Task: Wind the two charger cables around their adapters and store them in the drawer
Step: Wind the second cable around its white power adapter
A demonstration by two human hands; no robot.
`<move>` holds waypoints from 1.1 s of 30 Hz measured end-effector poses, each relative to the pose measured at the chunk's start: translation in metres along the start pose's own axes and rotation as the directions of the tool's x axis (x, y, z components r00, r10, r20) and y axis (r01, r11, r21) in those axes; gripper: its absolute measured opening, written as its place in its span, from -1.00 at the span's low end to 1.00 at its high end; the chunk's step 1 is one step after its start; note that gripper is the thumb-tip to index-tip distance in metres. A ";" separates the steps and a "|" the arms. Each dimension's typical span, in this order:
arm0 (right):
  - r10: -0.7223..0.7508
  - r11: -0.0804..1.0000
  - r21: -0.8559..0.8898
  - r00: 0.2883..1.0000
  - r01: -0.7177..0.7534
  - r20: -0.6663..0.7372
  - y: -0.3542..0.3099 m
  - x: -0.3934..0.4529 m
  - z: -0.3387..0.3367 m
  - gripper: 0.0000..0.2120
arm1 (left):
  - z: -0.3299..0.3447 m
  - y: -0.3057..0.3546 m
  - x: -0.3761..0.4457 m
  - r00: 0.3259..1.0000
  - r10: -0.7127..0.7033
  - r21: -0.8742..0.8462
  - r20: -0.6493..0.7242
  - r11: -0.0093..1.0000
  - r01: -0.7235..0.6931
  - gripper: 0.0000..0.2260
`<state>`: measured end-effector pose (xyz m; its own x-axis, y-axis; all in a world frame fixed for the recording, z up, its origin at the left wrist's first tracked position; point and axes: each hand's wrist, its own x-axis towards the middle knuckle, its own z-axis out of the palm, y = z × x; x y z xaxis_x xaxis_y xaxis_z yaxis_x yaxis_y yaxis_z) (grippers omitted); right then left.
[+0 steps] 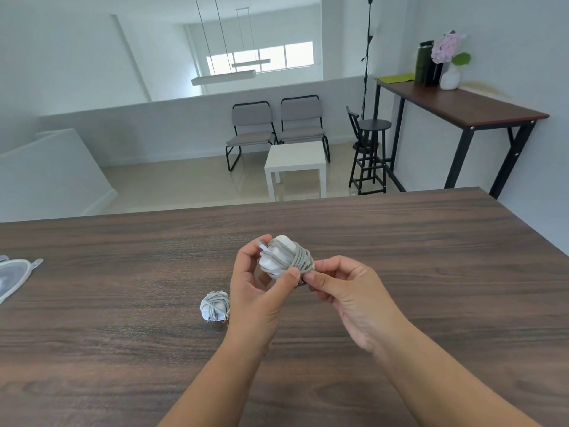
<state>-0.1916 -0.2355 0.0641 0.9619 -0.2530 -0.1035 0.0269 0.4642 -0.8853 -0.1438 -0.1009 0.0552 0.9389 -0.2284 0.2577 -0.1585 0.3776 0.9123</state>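
I see white adapter (278, 255) held above tabletop (400, 241), grey cable (300, 260) coiled round its right half, plug end poking up-left. Second adapter (214, 306), smaller, fully bound in grey cable, lying on tabletop just left of my left wrist.

Frame centre: left hand (261, 291) grips a white adapter (278, 255) above the dark wood table (431, 272), thumb across its lower front. Grey cable (300, 258) is wrapped around the adapter in several turns. Right hand (345, 288) pinches the cable end at the bundle's right side.

Lower left of the hands: second adapter bundle (215, 306) lies on the table, cable fully wound around it, just beside the left wrist.

Left edge: part of a grey pouch (14, 277) on the table.

Upper half: two grey chairs (277, 131), white side table (295, 163), black stool (369, 149). Upper right: high table (480, 106) with bottles (426, 63) and a flower vase (450, 75).
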 end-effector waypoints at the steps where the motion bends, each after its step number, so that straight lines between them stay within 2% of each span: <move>1: -0.013 1.000 -0.002 1.000 0.013 -0.006 0.000 0.000 0.000 -0.80 | 0.000 0.001 0.000 1.000 0.018 0.016 0.006 1.000 -0.018 -0.52; 8: 0.010 0.997 -0.081 0.998 -0.015 -0.058 -0.010 -0.005 -0.001 -0.72 | 0.004 0.002 -0.004 0.994 0.094 0.073 0.060 0.992 -0.098 -0.49; 12: -0.055 0.989 -0.142 0.995 0.042 -0.083 -0.009 -0.005 0.002 -0.82 | 0.002 -0.002 -0.002 0.997 0.057 0.046 0.052 0.997 -0.059 -0.50; 16: -0.143 0.950 -0.288 0.988 0.120 -0.060 -0.008 -0.005 0.000 -0.85 | 0.000 -0.006 -0.002 0.999 0.006 0.046 0.051 0.999 -0.009 -0.50; 20: -0.124 0.911 -0.395 0.992 0.116 0.006 -0.014 -0.004 -0.004 -0.84 | -0.003 -0.007 -0.002 0.998 -0.020 0.066 0.053 0.998 0.016 -0.45; 25: -0.011 0.962 -0.274 1.000 0.005 -0.022 -0.013 -0.005 -0.004 -0.68 | -0.004 -0.008 -0.001 0.996 0.034 0.183 0.084 0.982 -0.049 -0.45; 29: 0.032 0.996 -0.082 0.999 -0.033 -0.014 -0.006 -0.004 -0.003 -0.80 | 0.001 -0.006 -0.004 0.994 0.060 0.209 0.094 0.975 -0.078 -0.45; 31: 0.018 1.000 -0.010 1.000 -0.018 -0.011 -0.004 -0.004 -0.002 -0.78 | 0.002 -0.004 -0.004 0.992 0.077 0.234 0.095 0.967 -0.098 -0.45; 33: -0.052 0.999 -0.015 0.998 0.052 -0.025 -0.001 -0.006 -0.001 -0.77 | 0.005 -0.002 -0.003 0.991 0.084 0.254 0.104 0.961 -0.108 -0.46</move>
<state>-0.1981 -0.2350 0.0654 0.9520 -0.2982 -0.0684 0.0727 0.4376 -0.8962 -0.1479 -0.1056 0.0542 0.8851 -0.2881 0.3655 -0.3318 0.1600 0.9297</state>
